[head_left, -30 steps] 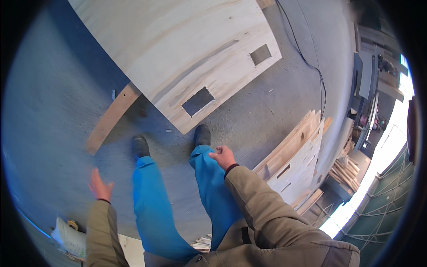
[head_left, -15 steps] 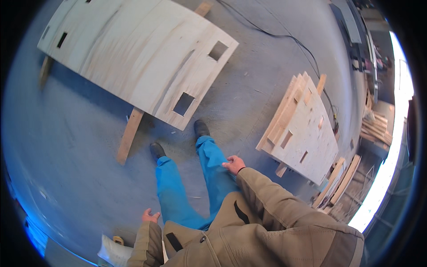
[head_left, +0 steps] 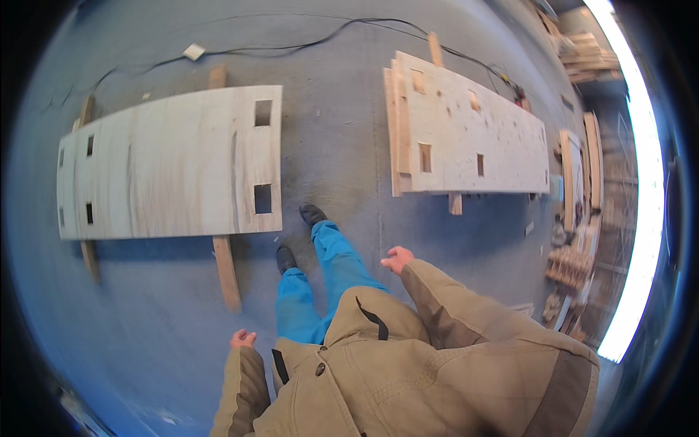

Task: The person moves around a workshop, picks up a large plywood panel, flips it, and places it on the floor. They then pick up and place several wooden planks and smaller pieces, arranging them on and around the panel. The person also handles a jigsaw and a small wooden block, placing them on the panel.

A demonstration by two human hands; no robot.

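My left hand (head_left: 242,338) hangs low at my left side, small in the picture, its fingers loosely bent and nothing in it. Held out from my right leg, my right hand (head_left: 397,259) is also bare, with loosely curled fingers a little apart. Neither touches anything. Ahead of my left foot lies a long plywood panel (head_left: 182,160) with rectangular cut-outs, raised on wooden beams (head_left: 226,273). On the far right a stack of plywood panels (head_left: 473,131), also with rectangular holes, rests on timber (head_left: 455,203); it is nearer my right hand.
A black cable (head_left: 306,45) runs along the floor behind both panels, past a small pale square piece (head_left: 194,52). Stacked timber (head_left: 586,58) and long boards (head_left: 593,160) line the right side. The grey floor (head_left: 335,146) shows between the panels.
The view has turned and shifted, so the long panel now lies level at left and the stack stands farther up. My right hand has swung out from my leg; my feet have shifted.
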